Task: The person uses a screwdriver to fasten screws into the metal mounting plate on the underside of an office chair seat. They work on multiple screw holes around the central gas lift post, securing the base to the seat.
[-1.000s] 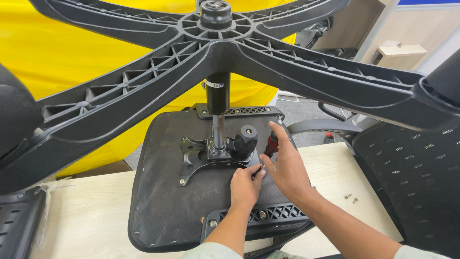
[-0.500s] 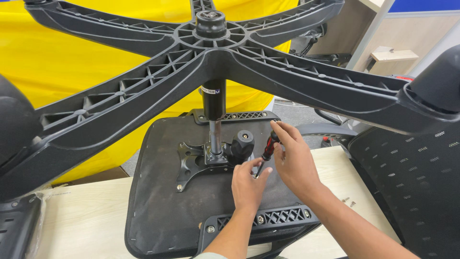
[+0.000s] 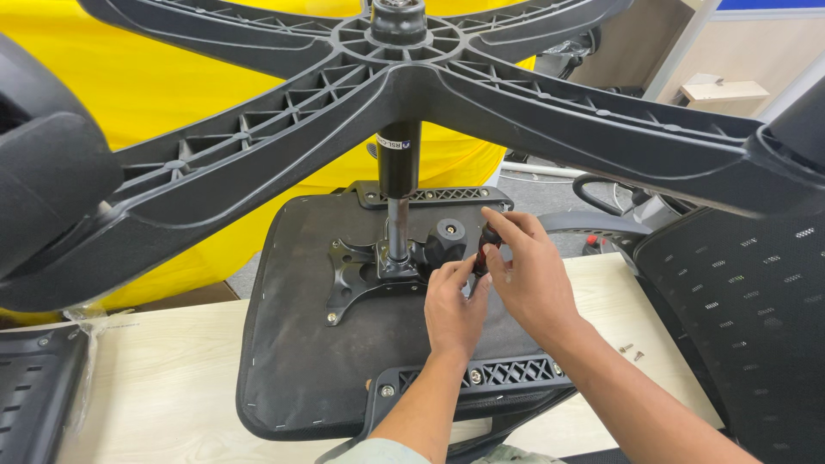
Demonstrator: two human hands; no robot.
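Both my hands have shifted up the upturned chair seat (image 3: 301,344). Right hand (image 3: 533,279) pinches the screwdriver (image 3: 483,249) handle; left hand (image 3: 453,309) curls around its shaft beside the black knob (image 3: 447,236).

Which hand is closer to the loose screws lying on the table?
Right. The right hand grips the screwdriver over the seat underside, on the side toward the loose screws; the left hand lies farther away.

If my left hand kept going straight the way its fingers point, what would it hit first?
Most likely the black round knob on the metal mounting plate. The left hand points up the seat underside toward it, beside the screwdriver, though depth is hard to judge.
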